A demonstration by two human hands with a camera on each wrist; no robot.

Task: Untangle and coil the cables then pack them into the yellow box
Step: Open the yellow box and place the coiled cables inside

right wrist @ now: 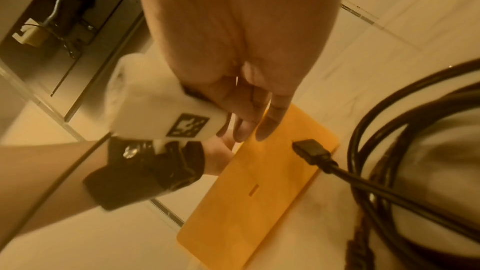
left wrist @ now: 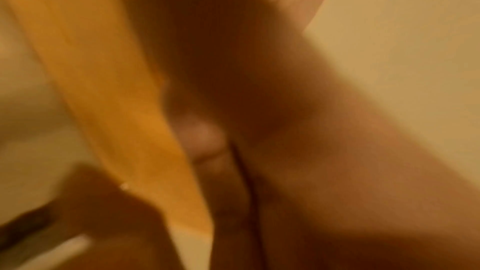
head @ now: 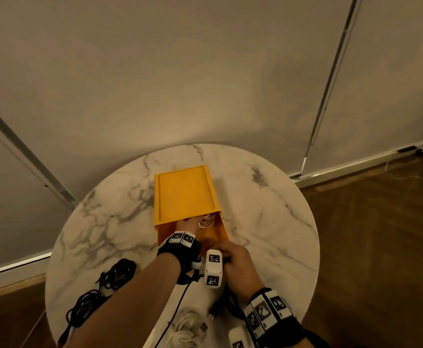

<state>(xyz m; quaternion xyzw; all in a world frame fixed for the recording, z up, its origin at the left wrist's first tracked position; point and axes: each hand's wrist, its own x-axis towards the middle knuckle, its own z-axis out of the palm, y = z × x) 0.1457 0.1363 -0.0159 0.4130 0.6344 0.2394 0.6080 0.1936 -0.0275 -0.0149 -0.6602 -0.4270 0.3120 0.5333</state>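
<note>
The yellow box (head: 184, 192) lies on the round marble table (head: 268, 209), its lid slid back so the near end is uncovered. My left hand (head: 189, 223) reaches into that opening and holds a light-coloured coiled cable (head: 207, 221) inside the box. The left wrist view is blurred and shows only a yellow box wall (left wrist: 109, 89) beside my fingers (left wrist: 202, 137). My right hand (head: 230, 252) grips the near rim of the box, its fingertips (right wrist: 262, 128) on the yellow end wall (right wrist: 259, 192). A tangled black cable (head: 115, 275) lies at the table's left.
More black cable (head: 84, 307) trails to the table's near left edge. A white cable (head: 187, 327) with a USB plug (head: 202, 327) lies near the front edge. A black cable loop (right wrist: 363, 141) with its plug (right wrist: 311, 151) lies just right of the box. Walls stand close behind the table.
</note>
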